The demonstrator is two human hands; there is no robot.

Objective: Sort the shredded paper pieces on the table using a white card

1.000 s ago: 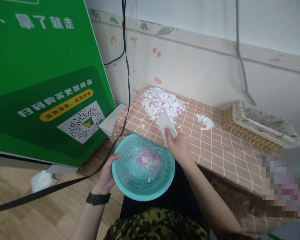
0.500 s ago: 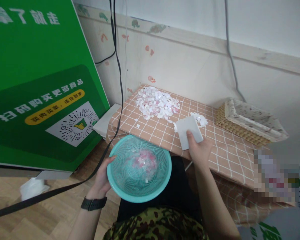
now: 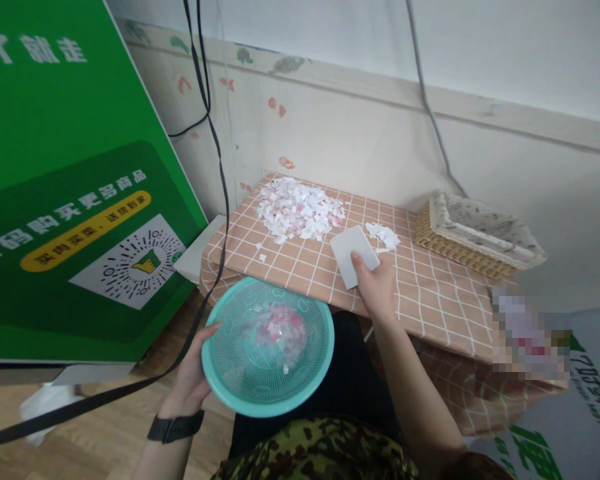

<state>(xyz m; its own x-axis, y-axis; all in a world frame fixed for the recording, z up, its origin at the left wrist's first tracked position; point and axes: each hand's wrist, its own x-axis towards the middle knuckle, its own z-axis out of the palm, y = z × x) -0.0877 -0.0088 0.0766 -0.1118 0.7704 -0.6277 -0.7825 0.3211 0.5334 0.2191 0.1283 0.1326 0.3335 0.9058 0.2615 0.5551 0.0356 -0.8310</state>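
Note:
My left hand (image 3: pixel 194 367) grips the left rim of a round turquoise plastic basket (image 3: pixel 325 373), which is held just below the table's front edge. White and pink paper scraps (image 3: pixel 283 330) lie inside it. My right hand (image 3: pixel 375 283) is closed on a flat white rectangular card or board (image 3: pixel 347 257), thumb on top, over the tabletop. Beyond the card is a large heap of white and pink paper scraps (image 3: pixel 300 208). A smaller patch of white scraps (image 3: pixel 383 236) lies to the card's right.
A checked brown cloth covers the table (image 3: pixel 445 300). At its back right stands a lined wicker basket (image 3: pixel 473 243). A green sign panel (image 3: pixel 70 133) rises at the left, with a black strap (image 3: pixel 223 200) hanging in front. Behind is a wall (image 3: pixel 355 127).
The view has shifted, so the table and its contents appear further left. My right hand has drawn the card slightly left, away from the small patch of scraps. My left hand keeps its hold.

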